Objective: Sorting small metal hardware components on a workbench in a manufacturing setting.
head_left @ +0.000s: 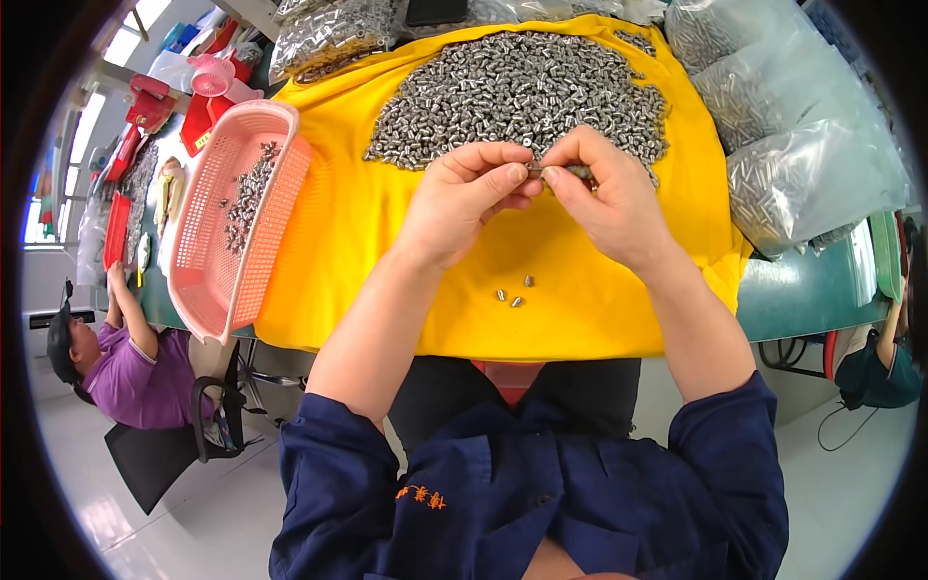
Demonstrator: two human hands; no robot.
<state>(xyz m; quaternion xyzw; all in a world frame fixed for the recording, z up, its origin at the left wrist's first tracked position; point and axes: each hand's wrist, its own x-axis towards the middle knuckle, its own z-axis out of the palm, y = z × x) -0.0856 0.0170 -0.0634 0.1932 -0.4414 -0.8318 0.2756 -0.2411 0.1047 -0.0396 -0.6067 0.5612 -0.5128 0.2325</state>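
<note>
Left hand [454,205] and right hand [619,201] show a narrow fingertip grip on a small metal part [535,169], apparently for fine control, above yellow cloth [590,300] presumably limiting rolling.

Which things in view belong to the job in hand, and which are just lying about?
Seem to belong:
metal pieces, piled and in left hand and right hand
yellow cloth beneath
pink basket, holding similar pieces

Seem just lying about:
black phone, apparently
red bin
</note>
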